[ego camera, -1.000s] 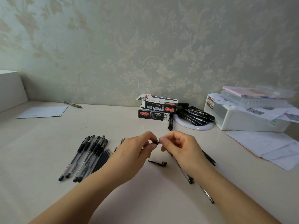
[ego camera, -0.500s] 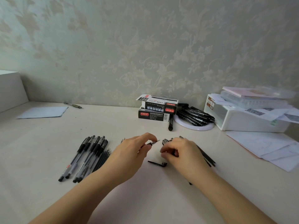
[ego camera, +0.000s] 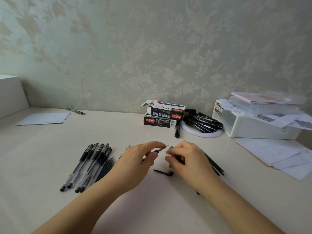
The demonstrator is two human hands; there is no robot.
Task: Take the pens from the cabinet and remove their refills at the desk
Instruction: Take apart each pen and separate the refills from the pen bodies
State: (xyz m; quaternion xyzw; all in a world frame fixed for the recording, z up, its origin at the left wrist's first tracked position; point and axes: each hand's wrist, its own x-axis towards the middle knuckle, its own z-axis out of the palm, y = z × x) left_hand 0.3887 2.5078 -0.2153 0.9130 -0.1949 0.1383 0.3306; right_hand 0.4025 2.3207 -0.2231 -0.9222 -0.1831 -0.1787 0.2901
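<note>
Hands meet low over the middle of the desk, a small gap between them. Your left hand pinches a short dark pen part with a pointed tip between thumb and forefinger, the tip aimed right toward the other hand. Your right hand has its fingers curled down around a dark pen piece whose end shows just past the knuckles; motion blur hides how much of it you hold. Just near of the two hands a black pen clip lies flat on the desk, touching neither hand.

To the left of your left wrist lies a row of pens, side by side, black caps at the far end and clear barrels running toward you. Thin dark refills lie along the right edge of that row. Behind your right hand, more dark sticks lie on the desk, partly hidden by the hand.

At the far edge, against the wallpapered wall, two black pen boxes are stacked, with a single black marker lying in front of them. To their right a heap of black markers rests on a white round tray. Further right stands a white plastic organiser with papers and a pink booklet on top, and loose sheets spread on the desk near it. Far left you have a pale sheet of paper and a lone pen beside the wall.
</note>
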